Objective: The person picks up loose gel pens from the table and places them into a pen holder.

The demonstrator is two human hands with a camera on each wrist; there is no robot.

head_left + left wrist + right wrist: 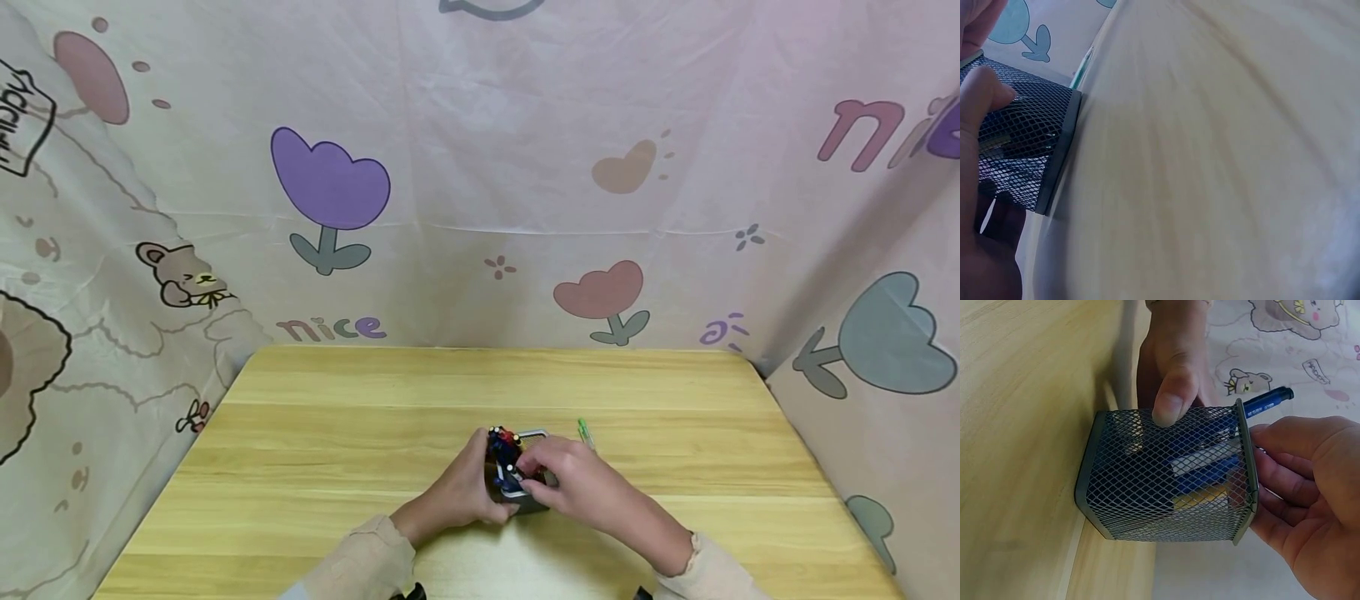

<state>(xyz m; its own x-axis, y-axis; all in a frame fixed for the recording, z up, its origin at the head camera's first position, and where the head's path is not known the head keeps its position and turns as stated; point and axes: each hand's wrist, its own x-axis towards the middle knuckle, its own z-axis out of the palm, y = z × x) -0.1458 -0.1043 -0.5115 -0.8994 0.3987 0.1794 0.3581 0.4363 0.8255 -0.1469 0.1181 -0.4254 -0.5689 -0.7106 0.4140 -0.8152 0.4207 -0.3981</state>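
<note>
A dark wire-mesh pen holder (534, 506) stands on the table, packed with several pens. My left hand (472, 483) grips it from the left side; in the right wrist view the left thumb (1169, 407) presses against the mesh (1166, 481). At the open top, my right hand (581, 483) has its fingers curled among the pens, thumb and fingers pinching a pen with a pale end (514, 472). Much of that pen is hidden by the fingers. A blue pen (1266, 402) sticks out past the rim beside the right hand.
A green pen (585, 432) lies on the wooden table (337, 433) just beyond the right hand. Behind the table and along both sides hangs a printed cloth (465, 167) with flowers and bears.
</note>
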